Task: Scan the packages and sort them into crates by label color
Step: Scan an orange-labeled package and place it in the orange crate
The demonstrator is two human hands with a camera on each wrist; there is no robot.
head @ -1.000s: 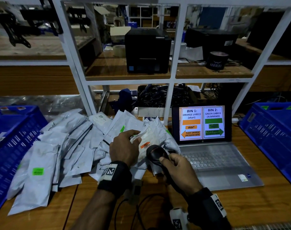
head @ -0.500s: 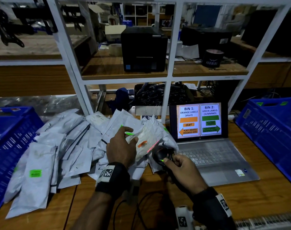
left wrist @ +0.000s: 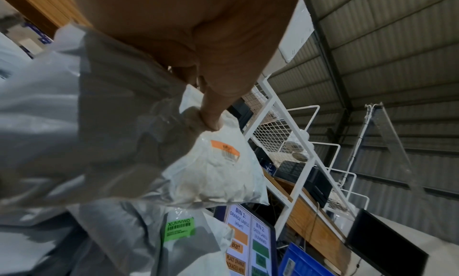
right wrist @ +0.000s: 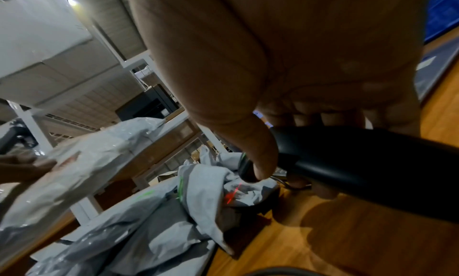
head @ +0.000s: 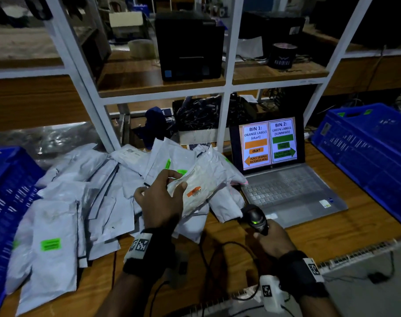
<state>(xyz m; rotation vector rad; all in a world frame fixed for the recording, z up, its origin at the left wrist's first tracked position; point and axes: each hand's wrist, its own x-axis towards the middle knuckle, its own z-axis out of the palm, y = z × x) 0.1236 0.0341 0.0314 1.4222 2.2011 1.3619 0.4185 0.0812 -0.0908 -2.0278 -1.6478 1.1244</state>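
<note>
My left hand [head: 165,193] grips a white plastic package [head: 204,179] with an orange label [head: 193,192] and holds it above the heap of grey packages [head: 80,202]. In the left wrist view the thumb [left wrist: 211,113] pinches the package [left wrist: 218,172] just above its orange label [left wrist: 224,151]. My right hand [head: 272,241] grips a black barcode scanner [head: 255,219] low over the table, to the right of and below the package; a green light glows on the scanner's top. In the right wrist view a red scan line falls on a grey package [right wrist: 223,184] in front of the scanner [right wrist: 347,166].
A blue crate [head: 9,202] stands at the left and another blue crate [head: 373,156] at the right. An open laptop [head: 277,170] shows bin 1 orange to the left, bin 2 green to the right. White shelving [head: 227,88] rises behind. A cable [head: 217,259] trails across the table [head: 332,239].
My left hand has lifted the orange-label package up and away from the scanner. The right hand has drawn the scanner down and to the right; its red line has left the label.
</note>
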